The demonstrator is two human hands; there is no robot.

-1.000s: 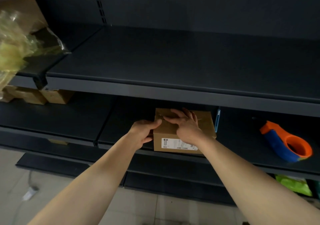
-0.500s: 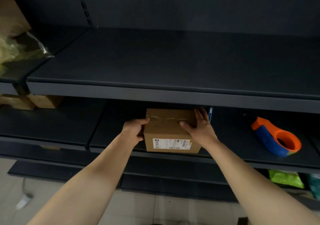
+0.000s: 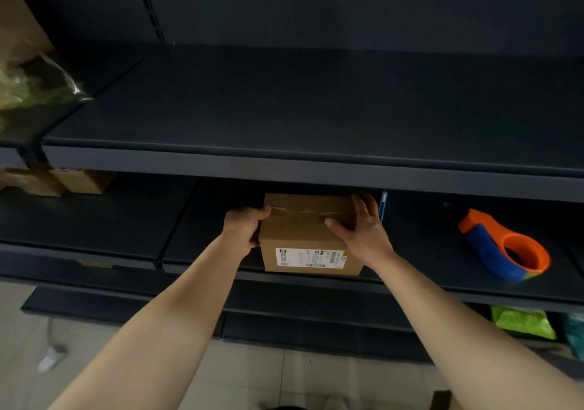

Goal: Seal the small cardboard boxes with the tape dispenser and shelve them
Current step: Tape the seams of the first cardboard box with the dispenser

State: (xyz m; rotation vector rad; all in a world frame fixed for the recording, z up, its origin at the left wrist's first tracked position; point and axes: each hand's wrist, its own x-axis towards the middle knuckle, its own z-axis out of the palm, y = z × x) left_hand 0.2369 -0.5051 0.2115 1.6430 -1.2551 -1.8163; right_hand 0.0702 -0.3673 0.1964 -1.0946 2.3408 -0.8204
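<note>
Box [image 3: 303, 236] on the middle shelf [image 3: 420, 245], held from both sides.
The left hand [image 3: 245, 231] grips the box's left side, thumb on top. The right hand [image 3: 363, 236] grips the right side, thumb on the taped top. The box sits mid-frame with its label [image 3: 311, 257] facing front. The tape dispenser [image 3: 505, 245] lies on the same shelf at the right, well apart.

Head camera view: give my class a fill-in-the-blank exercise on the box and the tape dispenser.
1. The left hand and right hand grip the box, its top sealed with clear ____.
2. The tape dispenser lies to the box's ____.
3. The dispenser is orange and ____.
Missing words: tape; right; blue.
</note>
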